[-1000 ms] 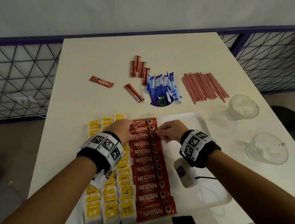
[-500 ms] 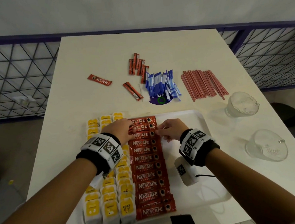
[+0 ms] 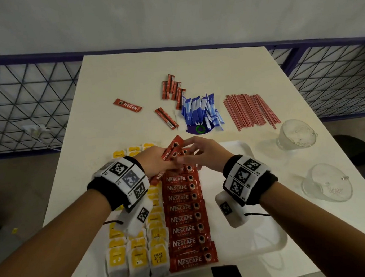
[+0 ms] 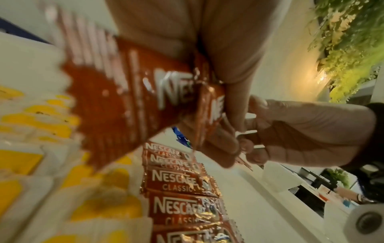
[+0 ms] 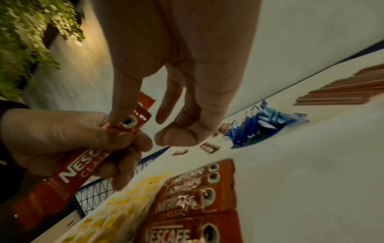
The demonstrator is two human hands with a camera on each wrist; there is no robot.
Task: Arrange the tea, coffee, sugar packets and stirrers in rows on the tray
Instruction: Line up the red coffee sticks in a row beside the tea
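Observation:
Over the far end of the white tray (image 3: pixel 252 237) my left hand (image 3: pixel 157 162) grips a small bunch of red Nescafe coffee packets (image 3: pixel 174 148), lifted and tilted. In the left wrist view the same held packets (image 4: pixel 116 92) look blurred. My right hand (image 3: pixel 202 156) reaches in from the right; in the right wrist view one fingertip (image 5: pixel 122 113) touches the top end of the held packets (image 5: pixel 83 171), while the thumb stays apart. On the tray lie a row of coffee packets (image 3: pixel 183 219) and yellow tea bags (image 3: pixel 138 257). Blue sugar packets (image 3: pixel 201 110) and red stirrers (image 3: pixel 249 111) lie beyond the tray.
More coffee packets lie loose on the table: one at the left (image 3: pixel 127 105), one in the middle (image 3: pixel 166 118), a small group behind (image 3: pixel 173 91). Two glass cups (image 3: pixel 296 133) (image 3: pixel 327 183) stand at the right. The tray's right half is bare.
Both hands pressed on the top packets of the coffee row before. The left hand has now lifted a few of those packets off the tray, and the right hand has risen to their ends.

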